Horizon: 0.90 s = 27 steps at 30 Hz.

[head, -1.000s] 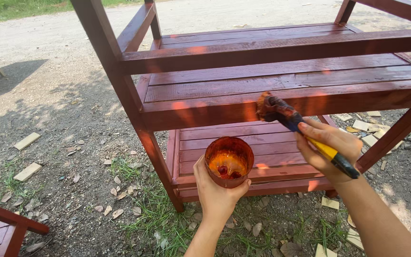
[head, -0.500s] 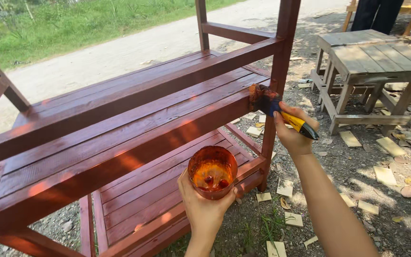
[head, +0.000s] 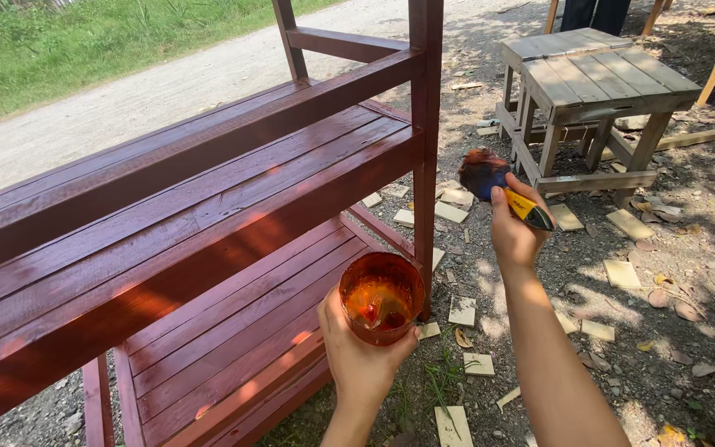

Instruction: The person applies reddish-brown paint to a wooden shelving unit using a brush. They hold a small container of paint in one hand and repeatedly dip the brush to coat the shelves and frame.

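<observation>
Two bare hands are at work beside a tall, red-brown stained wooden shelf rack [head: 208,207]. The left hand [head: 362,356] is wrapped around a round, clear plastic cup smeared with red-brown stain [head: 381,296], held upright just in front of the rack's near corner post, above the edge of the lowest shelf. The right hand [head: 513,228] is closed on the yellow-and-black handle of a paintbrush with stain-soaked bristles [head: 498,182], lifted clear of the post, bristles pointing up and away. Pale wood offcuts [head: 622,273] lie scattered on the gravel ground. An unpainted grey slatted wooden table [head: 597,79] stands well apart, beyond the brush.
</observation>
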{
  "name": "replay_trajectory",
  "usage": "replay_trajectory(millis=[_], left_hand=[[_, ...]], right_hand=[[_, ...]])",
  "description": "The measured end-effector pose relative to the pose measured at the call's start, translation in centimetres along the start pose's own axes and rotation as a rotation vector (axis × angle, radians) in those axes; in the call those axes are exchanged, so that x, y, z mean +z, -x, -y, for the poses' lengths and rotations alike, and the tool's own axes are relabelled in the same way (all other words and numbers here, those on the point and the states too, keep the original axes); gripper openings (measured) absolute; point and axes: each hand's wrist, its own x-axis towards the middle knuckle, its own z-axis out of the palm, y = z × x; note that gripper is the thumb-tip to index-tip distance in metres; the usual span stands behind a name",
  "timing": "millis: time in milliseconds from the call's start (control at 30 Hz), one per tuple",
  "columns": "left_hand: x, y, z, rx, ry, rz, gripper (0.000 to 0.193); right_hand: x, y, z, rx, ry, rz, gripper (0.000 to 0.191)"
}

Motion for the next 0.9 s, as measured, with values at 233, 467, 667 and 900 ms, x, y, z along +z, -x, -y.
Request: replay_trajectory(millis=[233, 467, 667, 900], left_hand=[[0.4, 0.5, 2.8, 0.126, -0.016, -0.039, 0.102], [0.5, 1.1, 4.3, 0.166, 0.044, -0.082, 0.1], [1.0, 1.5, 4.6, 0.182, -0.055, -0.099, 0.102], [1.8, 0.4, 5.9, -0.017, -0.064, -0.005, 0.1]], right_hand=[[-5.4, 2.2, 8.7, 0.298, -0.365, 0.344, 0.033], [-2.5, 4.2, 15.2, 0.353, 0.01, 0.884, 0.027], [3.0, 6.7, 15.6, 0.034, 0.423, 1.22, 0.029], [1.7, 4.5, 17.6, -0.076, 0.37, 1.135, 0.037]])
